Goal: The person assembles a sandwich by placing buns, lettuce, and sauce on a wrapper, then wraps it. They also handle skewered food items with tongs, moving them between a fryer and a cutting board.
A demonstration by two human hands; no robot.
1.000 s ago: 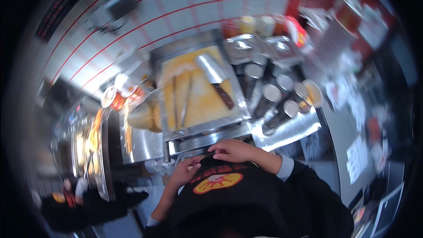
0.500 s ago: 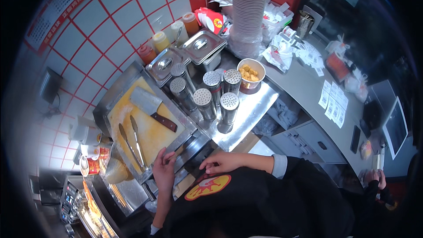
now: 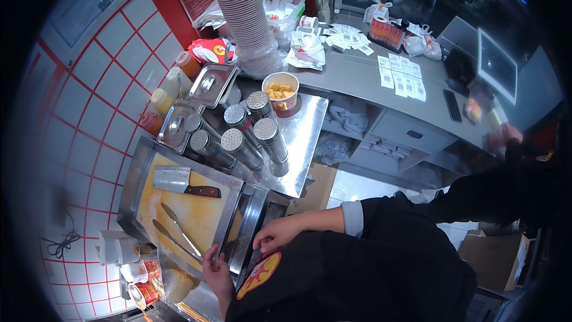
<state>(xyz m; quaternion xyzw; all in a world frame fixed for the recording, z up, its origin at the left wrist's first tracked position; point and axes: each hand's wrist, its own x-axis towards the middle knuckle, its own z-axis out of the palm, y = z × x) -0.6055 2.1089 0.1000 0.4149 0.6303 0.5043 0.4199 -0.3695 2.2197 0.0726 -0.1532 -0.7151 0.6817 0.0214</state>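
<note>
Tongs (image 3: pixel 183 231) lie on the board (image 3: pixel 208 217), joined end at the corner beside the left hand (image 3: pixel 217 272), which is empty, fingers loosely spread. A cleaver (image 3: pixel 173 177) lies farther up, handle toward the near edge. The right hand (image 3: pixel 277 234) is half curled; whether it grips anything, I cannot tell.

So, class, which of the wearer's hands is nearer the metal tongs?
Left: the left hand is beside the metal tongs; the right hand is farther right, past the edge of the metal tray.
</note>
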